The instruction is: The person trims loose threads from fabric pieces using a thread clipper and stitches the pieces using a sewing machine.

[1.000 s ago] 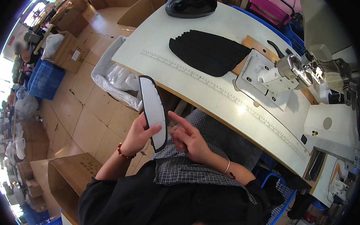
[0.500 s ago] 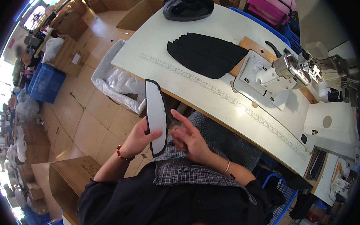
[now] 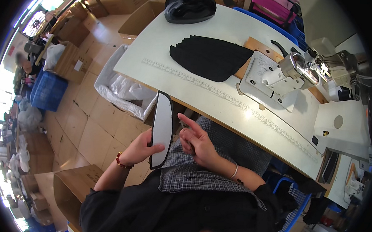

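My left hand (image 3: 142, 147) grips a long half-moon-shaped piece, white with a black border (image 3: 163, 127), thumb lying across its white face near the lower end. The piece is held upright and slightly tilted in front of my lap. To its right, apart from it, is my right hand (image 3: 199, 145), index finger stretched out toward the piece and the other fingers loosely bent. I see nothing held in it, though its palm is partly hidden. A stack of black fabric pieces with stepped ends (image 3: 208, 57) lies on the white table (image 3: 149, 43) beside the sewing machine (image 3: 290, 74).
A ruler strip (image 3: 222, 91) runs along the tabletop. At the far end sits a glossy black moulded form (image 3: 189, 8). Left of the table stands a lined bin with white plastic (image 3: 124, 87). An open carton (image 3: 72, 183) is by my left elbow, a blue basket (image 3: 295, 202) at my right.
The white half-moon piece and my left hand have moved slightly down, and the piece leans more to the right. My right hand keeps nearly the same place and pose.
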Demonstrator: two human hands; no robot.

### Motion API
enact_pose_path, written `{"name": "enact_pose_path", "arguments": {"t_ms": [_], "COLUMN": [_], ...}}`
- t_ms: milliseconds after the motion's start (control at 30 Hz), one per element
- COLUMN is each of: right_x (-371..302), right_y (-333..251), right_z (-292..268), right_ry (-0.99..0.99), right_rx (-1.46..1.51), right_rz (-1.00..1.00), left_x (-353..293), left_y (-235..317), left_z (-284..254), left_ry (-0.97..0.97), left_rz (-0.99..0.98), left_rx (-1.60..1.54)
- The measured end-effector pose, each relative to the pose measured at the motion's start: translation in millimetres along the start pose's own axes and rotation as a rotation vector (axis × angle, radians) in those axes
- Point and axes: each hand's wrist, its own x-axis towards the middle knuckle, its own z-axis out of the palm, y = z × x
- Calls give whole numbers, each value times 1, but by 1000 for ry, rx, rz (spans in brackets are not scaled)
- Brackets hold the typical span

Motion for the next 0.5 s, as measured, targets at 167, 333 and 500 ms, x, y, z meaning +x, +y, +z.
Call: {"name": "enact_pose_path", "arguments": {"t_ms": [167,333,500], "right_x": [3,1,3], "right_y": [7,1,1], "right_z": [-6,5,-1], "right_ry": [-11,-40,11], "right_rx": [4,-2,39], "right_rz": [2,34,-3], "left_x": [-2,-3,-4], "left_y": [-2,-5,-5], "left_z": [1,-3,-6], "left_ry": [-20,-88,-104], "left_rz": [-39,-71,-89], "left_rx": [-53,-33,-51]}}
